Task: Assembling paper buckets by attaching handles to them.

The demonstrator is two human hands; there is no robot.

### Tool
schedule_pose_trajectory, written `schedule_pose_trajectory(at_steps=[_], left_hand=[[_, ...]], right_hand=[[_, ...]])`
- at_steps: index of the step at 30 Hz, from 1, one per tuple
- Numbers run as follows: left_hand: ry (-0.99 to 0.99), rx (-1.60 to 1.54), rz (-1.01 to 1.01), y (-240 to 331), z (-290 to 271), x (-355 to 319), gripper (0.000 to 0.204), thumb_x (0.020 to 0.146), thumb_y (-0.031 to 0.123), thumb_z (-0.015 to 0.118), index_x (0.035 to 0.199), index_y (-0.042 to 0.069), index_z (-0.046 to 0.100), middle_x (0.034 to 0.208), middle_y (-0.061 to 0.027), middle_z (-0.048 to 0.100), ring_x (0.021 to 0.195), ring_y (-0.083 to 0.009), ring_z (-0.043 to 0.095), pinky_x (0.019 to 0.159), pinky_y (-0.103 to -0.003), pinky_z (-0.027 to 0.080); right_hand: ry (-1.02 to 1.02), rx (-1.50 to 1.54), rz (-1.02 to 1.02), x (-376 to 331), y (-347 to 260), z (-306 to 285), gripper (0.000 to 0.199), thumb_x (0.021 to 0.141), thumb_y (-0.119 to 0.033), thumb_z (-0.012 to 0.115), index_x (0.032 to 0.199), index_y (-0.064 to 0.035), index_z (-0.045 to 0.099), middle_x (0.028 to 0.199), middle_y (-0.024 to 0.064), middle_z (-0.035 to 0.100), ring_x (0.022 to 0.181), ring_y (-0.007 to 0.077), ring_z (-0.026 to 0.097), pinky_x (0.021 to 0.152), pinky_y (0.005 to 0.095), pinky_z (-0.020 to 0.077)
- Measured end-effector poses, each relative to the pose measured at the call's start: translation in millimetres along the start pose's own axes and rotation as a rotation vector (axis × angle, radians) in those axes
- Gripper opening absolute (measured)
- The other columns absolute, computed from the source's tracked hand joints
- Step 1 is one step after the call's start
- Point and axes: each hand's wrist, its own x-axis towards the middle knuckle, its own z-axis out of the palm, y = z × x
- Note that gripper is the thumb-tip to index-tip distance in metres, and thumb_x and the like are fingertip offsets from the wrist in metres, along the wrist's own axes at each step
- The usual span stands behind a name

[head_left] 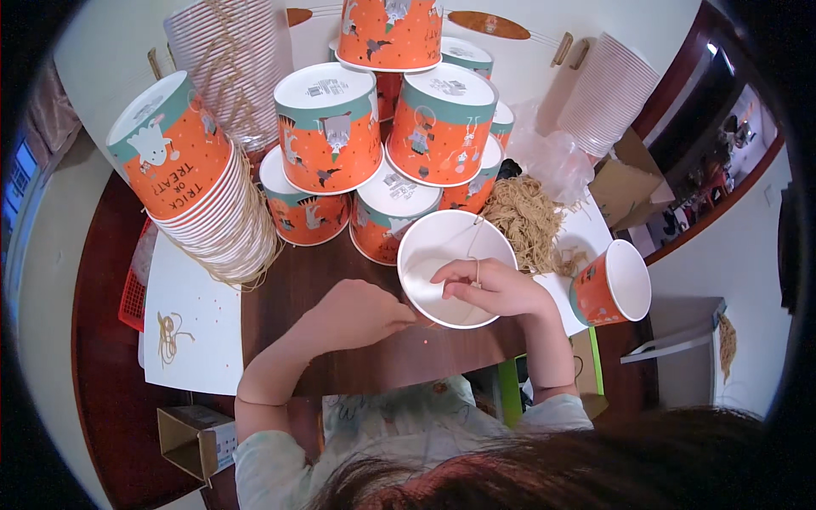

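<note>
An orange paper bucket with a white inside (438, 242) lies tilted toward me at the middle of the dark wooden table (280, 285). My right hand (493, 285) rests over its lower rim and pinches a thin tan string (477, 255) that runs up across the opening. My left hand (361, 314) is closed at the bucket's lower left edge, its fingertips pinched at the rim on what looks like the string's end.
Upside-down orange buckets (331, 136) are piled behind. A nested bucket stack (191, 183) wound with string leans at left. A heap of tan strings (527, 221) lies right of the bucket, beside an open bucket on its side (614, 282). White stacks (608, 93) stand at the back.
</note>
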Motion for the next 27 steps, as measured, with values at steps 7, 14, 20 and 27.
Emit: schedule_pose_trajectory(at_steps=[7,14,20,27], left_hand=[[0.089,0.193,0.396,11,7,6,0.018,0.078,0.016,0.051,0.091,0.022,0.062,0.068,0.0,0.057,0.066,-0.0172,0.06,0.053,-0.029,0.047],[0.208,0.384,0.346,11,15,11,0.018,0.073,0.017,0.055,0.089,0.022,0.06,0.065,0.0018,0.05,0.061,-0.0124,0.056,0.046,-0.026,0.041],[0.283,0.529,0.28,-1,23,17,0.014,0.067,0.016,0.056,0.081,0.017,0.056,0.064,0.0022,0.048,0.059,-0.0123,0.054,0.046,-0.026,0.041],[0.157,0.039,0.226,-27,14,21,0.012,0.071,0.022,0.062,0.076,0.012,0.06,0.067,-0.003,0.056,0.064,-0.018,0.058,0.053,-0.031,0.046]], right_hand=[[0.006,-0.022,0.0,-6,-4,0,0.023,0.086,-0.012,0.044,0.106,-0.0033,0.053,0.082,0.0053,0.06,0.078,0.0163,0.058,0.071,0.0265,0.044],[-0.012,-0.047,0.027,-7,-2,2,0.024,0.087,-0.012,0.042,0.107,-0.0064,0.054,0.081,0.0051,0.06,0.077,0.0166,0.058,0.071,0.027,0.0441],[-0.019,-0.057,0.021,-5,-6,2,0.023,0.085,-0.014,0.047,0.106,-0.006,0.054,0.079,0.0044,0.06,0.071,0.0157,0.058,0.066,0.0273,0.0442],[0.005,-0.092,-0.037,-5,-2,6,0.027,0.084,-0.02,0.051,0.107,-0.0061,0.051,0.072,0.0077,0.058,0.062,0.0206,0.057,0.058,0.0305,0.0438]])
